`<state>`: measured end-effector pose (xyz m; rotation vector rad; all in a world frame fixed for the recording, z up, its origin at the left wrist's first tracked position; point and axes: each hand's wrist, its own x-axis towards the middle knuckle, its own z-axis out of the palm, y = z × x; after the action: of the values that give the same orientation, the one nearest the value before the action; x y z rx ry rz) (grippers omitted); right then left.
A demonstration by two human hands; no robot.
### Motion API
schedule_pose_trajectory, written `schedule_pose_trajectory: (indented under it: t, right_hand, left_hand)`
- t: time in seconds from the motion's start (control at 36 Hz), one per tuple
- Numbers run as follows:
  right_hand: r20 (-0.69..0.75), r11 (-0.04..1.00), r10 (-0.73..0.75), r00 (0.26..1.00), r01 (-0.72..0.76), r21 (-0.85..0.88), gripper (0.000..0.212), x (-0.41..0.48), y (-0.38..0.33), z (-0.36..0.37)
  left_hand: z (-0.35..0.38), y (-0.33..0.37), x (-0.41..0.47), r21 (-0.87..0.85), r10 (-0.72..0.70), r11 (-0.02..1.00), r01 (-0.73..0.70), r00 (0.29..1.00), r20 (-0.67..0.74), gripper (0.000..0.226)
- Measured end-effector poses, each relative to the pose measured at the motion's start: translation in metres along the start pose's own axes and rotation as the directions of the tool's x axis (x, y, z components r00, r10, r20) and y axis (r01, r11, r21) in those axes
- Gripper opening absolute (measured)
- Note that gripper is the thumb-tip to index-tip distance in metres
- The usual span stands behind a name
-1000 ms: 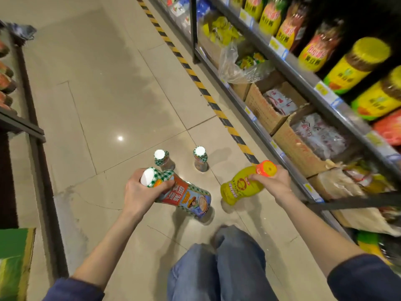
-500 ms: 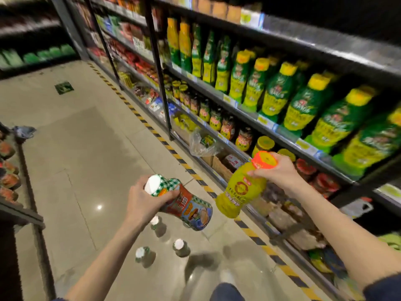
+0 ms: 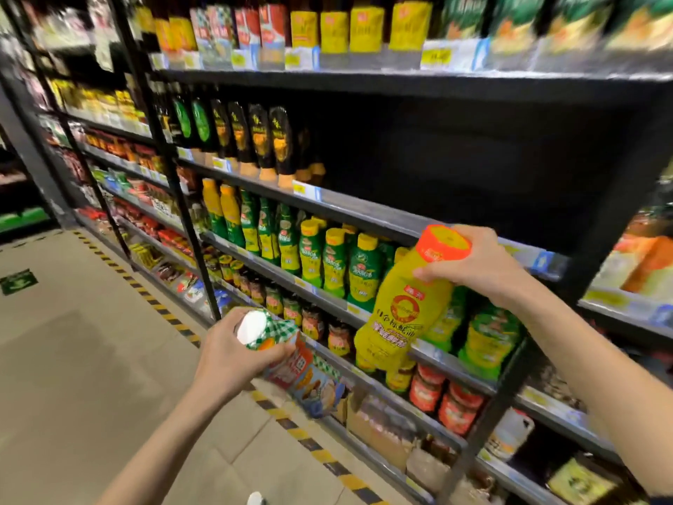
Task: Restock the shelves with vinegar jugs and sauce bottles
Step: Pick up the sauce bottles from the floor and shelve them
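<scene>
While both hands are raised before the shelves (image 3: 368, 213), each holds one sauce bottle.
Right hand (image 3: 477, 266): fingers curled round the neck of the yellow bottle (image 3: 397, 315), just under its orange cap (image 3: 442, 244); body hangs tilted in front of the green-and-yellow bottles (image 3: 327, 260). Left hand (image 3: 233, 349): closed round the checked-top bottle (image 3: 309, 373) at the neck, white cap (image 3: 251, 324) showing at the top of the grip. Fingertips hidden behind it; label print blurred. A second cap (image 3: 255, 499), white, is cut off at the bottom edge.

yellow sauce bottle (image 3: 398, 315), checked-top bottle (image 3: 291, 362), both tilted
</scene>
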<state>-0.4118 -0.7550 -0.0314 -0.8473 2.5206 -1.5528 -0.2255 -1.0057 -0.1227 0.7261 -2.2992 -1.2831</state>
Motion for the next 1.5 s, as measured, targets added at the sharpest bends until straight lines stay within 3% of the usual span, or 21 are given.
schedule_pose_trajectory:
  t: [0.08, 0.14, 0.22, 0.5, 0.58, 0.83, 1.03, 1.33, 1.5]
  right_hand:
    - [-0.050, 0.997, -0.070, 0.996, 0.068, -0.039, 0.033, 0.012, -0.013, -0.031]
    - [-0.071, 0.993, -0.112, 0.991, 0.108, -0.055, 0.034, 0.019, -0.020, -0.051]
    - [-0.103, 0.984, -0.171, 0.980, 0.166, -0.058, 0.035, 0.032, -0.030, -0.078]
    - [-0.136, 0.949, -0.301, 0.944, 0.281, -0.143, 0.039, 0.052, -0.055, -0.127]
    - [-0.149, 0.944, -0.290, 0.945, 0.257, -0.207, 0.041, 0.054, -0.060, -0.132]
    - [-0.227, 0.905, -0.266, 0.937, 0.162, -0.394, 0.059, 0.064, -0.059, -0.140]
    - [-0.261, 0.842, -0.227, 0.938, 0.054, -0.537, 0.059, 0.077, -0.043, -0.128]
    - [-0.311, 0.834, 0.014, 0.950, -0.183, -0.520, 0.055, 0.099, -0.014, -0.121]
    - [-0.391, 0.832, 0.105, 0.914, -0.296, -0.469, 0.052, 0.111, -0.014, -0.129]
  left_hand:
    - [0.018, 0.024, 0.025, -0.002, 0.044, 0.999, -0.044, 0.998, 0.038, 0.067]
    - [0.030, 0.041, 0.037, -0.008, 0.061, 0.998, -0.060, 0.996, 0.064, 0.067]
    - [0.044, 0.061, 0.054, 0.035, 0.132, 0.990, -0.134, 0.989, 0.060, 0.097]
    - [0.072, 0.114, 0.085, -0.042, 0.329, 0.944, -0.327, 0.939, 0.095, 0.059]
    - [0.079, 0.126, 0.093, -0.071, 0.397, 0.918, -0.391, 0.906, 0.144, 0.045]
    - [0.102, 0.147, 0.136, -0.146, 0.509, 0.861, -0.488, 0.814, 0.279, 0.052]
    - [0.118, 0.152, 0.176, -0.179, 0.542, 0.837, -0.517, 0.740, 0.398, 0.045]
    - [0.138, 0.151, 0.207, -0.219, 0.563, 0.820, -0.529, 0.672, 0.482, 0.046]
    - [0.144, 0.152, 0.212, -0.261, 0.574, 0.812, -0.522, 0.633, 0.520, 0.047]
